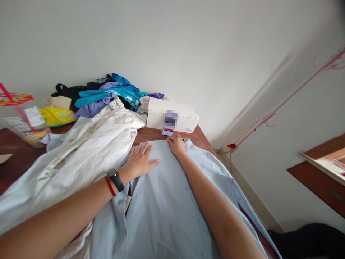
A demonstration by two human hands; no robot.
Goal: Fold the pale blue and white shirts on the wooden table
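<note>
A light blue button-up shirt (161, 201) lies spread over the table in front of me, its buttons running down the right part and its collar at the far end. Flat on the fabric, with fingers spread, rests my left hand (140, 159); a dark watch and a red string circle that wrist. My right hand (176, 144) is at the shirt's far edge by the collar, its fingers bent down onto the cloth. Whether those fingers pinch the fabric cannot be made out. Just beyond them a phone (168, 130) leans upright against a white box (185, 114).
White striped clothing (107, 136) lies left of the shirt, with a heap of blue, purple and black clothes (107, 94) behind it. A plastic cup with a straw (27, 122) and a yellow packet (58, 116) stand at left. A pink rack (269, 117) is on the right.
</note>
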